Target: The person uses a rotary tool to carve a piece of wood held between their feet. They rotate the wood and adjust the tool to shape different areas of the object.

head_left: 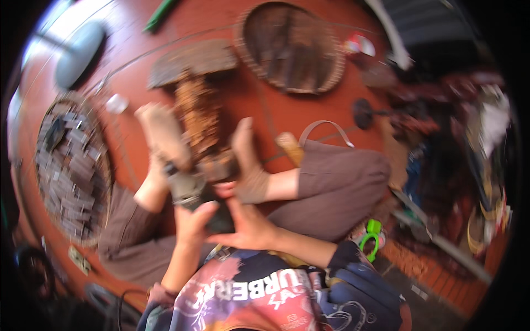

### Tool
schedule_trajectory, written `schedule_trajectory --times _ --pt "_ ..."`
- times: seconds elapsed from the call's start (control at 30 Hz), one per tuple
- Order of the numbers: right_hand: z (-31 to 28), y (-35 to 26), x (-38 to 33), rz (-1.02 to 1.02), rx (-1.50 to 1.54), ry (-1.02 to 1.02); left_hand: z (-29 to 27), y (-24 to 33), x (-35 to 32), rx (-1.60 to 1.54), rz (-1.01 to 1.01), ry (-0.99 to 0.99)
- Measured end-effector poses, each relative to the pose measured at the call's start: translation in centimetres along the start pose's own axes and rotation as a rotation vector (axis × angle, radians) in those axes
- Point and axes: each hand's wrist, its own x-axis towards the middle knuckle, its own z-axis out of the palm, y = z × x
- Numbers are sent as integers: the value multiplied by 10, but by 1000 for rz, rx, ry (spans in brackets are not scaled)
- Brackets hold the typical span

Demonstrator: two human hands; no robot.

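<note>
A dark grey-green power tool (187,190), shaped much like an angle grinder, is held between my two hands over my lap; motion blurs its details. My left hand (190,223) is closed on its near left side, thumb over the body. From the right, my right hand (248,225) wraps round the dark body, its fingertips beside the wood. Just beyond the tool, between my bare feet, lies a rough orange-brown carved wood piece (199,118). Its far end meets a grey-brown wooden slab (190,60).
On the left stands a round basket (105,160) heaped with small greyish pieces. Another round woven tray (243,41) lies ahead on the red tile floor. A bright green ring-handled item (371,243) is by my right elbow. Bags and tools clutter the right side.
</note>
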Motion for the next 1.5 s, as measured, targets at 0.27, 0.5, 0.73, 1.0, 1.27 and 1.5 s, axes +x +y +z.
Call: schedule_trajectory --times 0.27,0.5,0.73,1.0,1.27,1.5 --pt "-142 35 20 314 242 206 -28 12 10 -38 121 152" --pt "-234 91 14 314 179 624 -28 9 7 -18 150 107" --pt "-328 105 -41 341 204 812 -60 2 -12 -69 225 189" --pt "-263 68 -80 217 140 873 -34 15 -29 -140 171 302" --pt "-56 3 -33 98 797 -211 67 25 -17 -23 32 47" --pt "-52 5 -43 240 921 -253 87 13 -15 142 -11 32"
